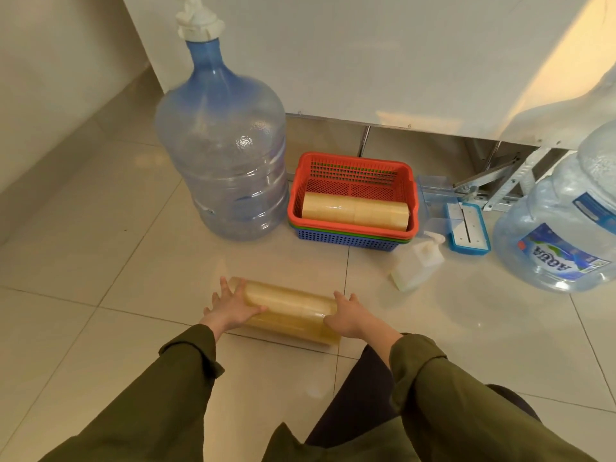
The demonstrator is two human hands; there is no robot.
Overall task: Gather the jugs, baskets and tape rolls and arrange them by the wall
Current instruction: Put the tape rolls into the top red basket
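You have both hands on a stack of clear-amber tape rolls (290, 310) lying on its side on the tiled floor (100, 261) in front of you: your left hand (230, 308) is spread flat against its left end with the fingers splayed, and your right hand (348, 318) cups the right end, so the stack is pressed between your palms. Whether it is lifted or resting on the tiles cannot be told. Ahead of it, by the white wall panel (366, 61), a red basket (353, 191) sits nested on top of a green and a blue one, and a second stack of tape rolls (355, 211) lies on its side inside the red basket along its near wall. Just to the left of the baskets stands a tall blue water jug (223, 145), upright, with a white pump fitting (198, 21) on its neck. At the right edge a clear jug (560, 228) carries a blue label that reads "AQUA", seen upside down from your view. Between that jug and the baskets lie a clear blue-rimmed plastic holder (466, 228) and a small white plastic piece (416, 265). Your olive sleeves (450, 395) fill the lower part of the view.
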